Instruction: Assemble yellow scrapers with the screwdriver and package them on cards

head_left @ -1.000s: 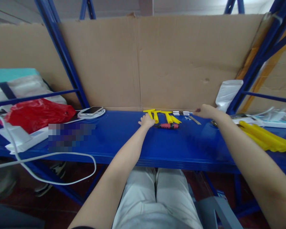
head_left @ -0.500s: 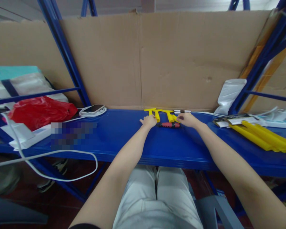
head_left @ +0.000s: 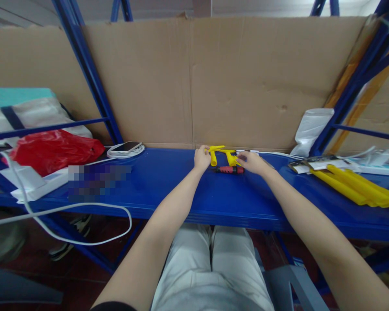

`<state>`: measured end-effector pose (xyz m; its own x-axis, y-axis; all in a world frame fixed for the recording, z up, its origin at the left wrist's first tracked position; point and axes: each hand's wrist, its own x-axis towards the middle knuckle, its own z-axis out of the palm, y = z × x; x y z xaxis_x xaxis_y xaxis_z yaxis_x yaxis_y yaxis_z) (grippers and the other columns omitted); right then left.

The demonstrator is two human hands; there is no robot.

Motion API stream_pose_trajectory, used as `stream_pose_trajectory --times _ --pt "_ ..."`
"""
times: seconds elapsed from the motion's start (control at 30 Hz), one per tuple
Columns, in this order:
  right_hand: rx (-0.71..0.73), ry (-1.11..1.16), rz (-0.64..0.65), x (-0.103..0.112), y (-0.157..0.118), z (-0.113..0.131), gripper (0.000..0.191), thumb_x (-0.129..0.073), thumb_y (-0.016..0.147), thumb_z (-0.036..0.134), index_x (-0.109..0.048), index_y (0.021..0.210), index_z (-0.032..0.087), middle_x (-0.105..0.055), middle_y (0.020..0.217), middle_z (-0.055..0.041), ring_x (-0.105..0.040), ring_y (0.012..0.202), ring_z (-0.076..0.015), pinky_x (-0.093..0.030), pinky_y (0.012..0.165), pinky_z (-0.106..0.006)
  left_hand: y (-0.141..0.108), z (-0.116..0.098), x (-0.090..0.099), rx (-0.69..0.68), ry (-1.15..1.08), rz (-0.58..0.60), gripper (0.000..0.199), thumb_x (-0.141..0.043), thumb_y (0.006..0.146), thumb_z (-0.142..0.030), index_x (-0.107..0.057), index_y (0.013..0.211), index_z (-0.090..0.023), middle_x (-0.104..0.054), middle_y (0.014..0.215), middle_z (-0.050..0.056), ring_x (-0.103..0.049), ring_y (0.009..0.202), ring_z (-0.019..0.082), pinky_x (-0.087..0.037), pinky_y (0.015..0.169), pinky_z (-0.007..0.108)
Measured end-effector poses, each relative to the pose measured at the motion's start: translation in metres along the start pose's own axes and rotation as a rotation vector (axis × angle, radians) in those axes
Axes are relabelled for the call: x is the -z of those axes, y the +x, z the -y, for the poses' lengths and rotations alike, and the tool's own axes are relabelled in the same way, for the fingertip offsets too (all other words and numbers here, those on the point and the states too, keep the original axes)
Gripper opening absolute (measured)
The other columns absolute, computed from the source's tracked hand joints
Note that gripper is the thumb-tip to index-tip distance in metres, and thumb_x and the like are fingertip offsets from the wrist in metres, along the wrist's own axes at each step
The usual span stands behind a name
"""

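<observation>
On the blue shelf [head_left: 168, 190], near the cardboard wall, lie yellow T-shaped pieces; one [head_left: 213, 159] stands out beside my left hand [head_left: 202, 159]. My left hand is closed on the leftmost yellow piece, whose end shows at its fingertips. My right hand [head_left: 249, 161] has its fingertips pressed together on a small yellow piece [head_left: 235, 161] at the right end of the group. A red and black screwdriver handle [head_left: 230, 169] lies in front, between the hands. Black and white pens [head_left: 253, 151] lie behind my right hand.
Left are a phone [head_left: 129, 147] on a coiled white cable, a red plastic bag [head_left: 56, 149] and a white power strip [head_left: 48, 188]. Right are long yellow pieces [head_left: 356, 185] and a white pouch [head_left: 312, 129]. A white cable [head_left: 116, 204] hangs over the front edge.
My left hand has moved slightly up and away from me, and the leftmost yellow piece has shifted with it. My right hand has moved a little to the left.
</observation>
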<state>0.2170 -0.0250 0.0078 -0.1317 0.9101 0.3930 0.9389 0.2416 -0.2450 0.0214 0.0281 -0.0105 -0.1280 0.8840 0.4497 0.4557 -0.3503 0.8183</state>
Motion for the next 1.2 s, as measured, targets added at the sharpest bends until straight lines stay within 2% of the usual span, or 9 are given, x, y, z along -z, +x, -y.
stream_pose_trajectory --times 0.1,0.2,0.33,0.5,0.63,0.73,0.87,1.03,1.2 --pt "-0.081 0.042 -0.063 -0.005 0.004 -0.007 0.039 -0.053 0.083 0.018 -0.057 0.121 0.009 -0.069 0.107 -0.0148 -0.066 0.094 -0.0216 -0.050 0.084 -0.032 -0.002 -0.005 -0.005 -0.085 -0.139 0.024 0.022 -0.050 0.081 -0.004 -0.065 0.083 -0.021 -0.067 0.095 0.004 -0.061 0.098 0.019 -0.044 0.092 0.032" --pt "-0.145 0.101 -0.137 -0.013 0.008 -0.017 0.054 -0.055 0.080 0.022 -0.046 0.131 0.007 -0.066 0.114 -0.0182 -0.066 0.096 -0.0251 -0.051 0.084 -0.037 -0.006 -0.011 -0.012 -0.129 -0.236 0.105 0.021 -0.049 0.082 -0.006 -0.065 0.087 -0.018 -0.067 0.098 0.003 -0.063 0.079 0.014 -0.049 0.079 0.028" --pt "-0.236 0.185 -0.249 -0.016 0.012 -0.024 0.066 -0.056 0.079 0.026 -0.037 0.138 0.003 -0.063 0.118 -0.0220 -0.060 0.110 -0.0306 -0.048 0.091 -0.041 -0.013 -0.018 -0.018 -0.190 -0.305 0.217 0.019 -0.048 0.084 -0.009 -0.064 0.090 -0.016 -0.066 0.102 0.004 -0.061 0.064 0.009 -0.050 0.069 0.025" --pt "-0.346 0.363 -0.373 -0.008 0.013 -0.021 0.062 -0.052 0.082 0.027 -0.037 0.135 0.000 -0.060 0.121 -0.0242 -0.058 0.113 -0.0291 -0.045 0.095 -0.039 -0.016 -0.019 -0.017 -0.320 -0.292 0.281 0.018 -0.050 0.082 -0.008 -0.064 0.091 -0.016 -0.067 0.102 0.005 -0.064 0.075 0.012 -0.050 0.078 0.027" --pt "-0.364 0.575 -0.514 -0.003 0.016 -0.024 0.039 -0.040 0.088 0.029 -0.049 0.119 0.007 -0.063 0.113 -0.0193 -0.064 0.097 -0.0238 -0.049 0.085 -0.037 -0.020 -0.020 -0.012 -0.419 -0.198 0.266 0.029 -0.055 0.077 -0.007 -0.061 0.104 -0.017 -0.067 0.106 0.006 -0.063 0.098 0.017 -0.047 0.090 0.031" --pt "-0.366 0.683 -0.592 -0.003 0.018 -0.027 0.027 -0.037 0.088 0.028 -0.053 0.104 0.014 -0.064 0.108 -0.0148 -0.066 0.086 -0.0204 -0.051 0.076 -0.035 -0.026 -0.021 -0.010 -0.433 -0.077 0.284 0.039 -0.058 0.075 -0.007 -0.058 0.112 -0.018 -0.067 0.109 0.007 -0.060 0.106 0.019 -0.045 0.094 0.033" --pt "-0.325 0.775 -0.596 -0.003 0.017 -0.023 0.021 -0.040 0.084 0.024 -0.052 0.101 0.017 -0.064 0.108 -0.0114 -0.066 0.077 -0.0177 -0.052 0.073 -0.034 -0.031 -0.023 -0.009 -0.435 0.086 0.316 0.045 -0.058 0.074 -0.007 -0.055 0.117 -0.019 -0.065 0.115 0.007 -0.059 0.109 0.020 -0.045 0.095 0.032" --pt "-0.354 0.903 -0.531 -0.004 0.014 -0.013 0.034 -0.045 0.081 0.021 -0.045 0.114 0.017 -0.067 0.101 -0.0096 -0.067 0.072 -0.0173 -0.053 0.069 -0.032 -0.032 -0.024 -0.009 -0.376 0.230 0.315 0.044 -0.059 0.077 -0.011 -0.053 0.120 -0.017 -0.066 0.115 0.008 -0.061 0.107 0.020 -0.046 0.092 0.031" --pt "-0.356 0.990 -0.466 -0.004 0.014 -0.008 0.021 -0.050 0.074 0.018 -0.051 0.096 0.018 -0.069 0.083 -0.0044 -0.065 0.066 -0.0147 -0.051 0.062 -0.027 -0.032 -0.024 -0.008 -0.366 0.296 0.314 0.042 -0.060 0.078 -0.015 -0.053 0.120 -0.017 -0.066 0.115 0.009 -0.061 0.106 0.021 -0.047 0.091 0.031"
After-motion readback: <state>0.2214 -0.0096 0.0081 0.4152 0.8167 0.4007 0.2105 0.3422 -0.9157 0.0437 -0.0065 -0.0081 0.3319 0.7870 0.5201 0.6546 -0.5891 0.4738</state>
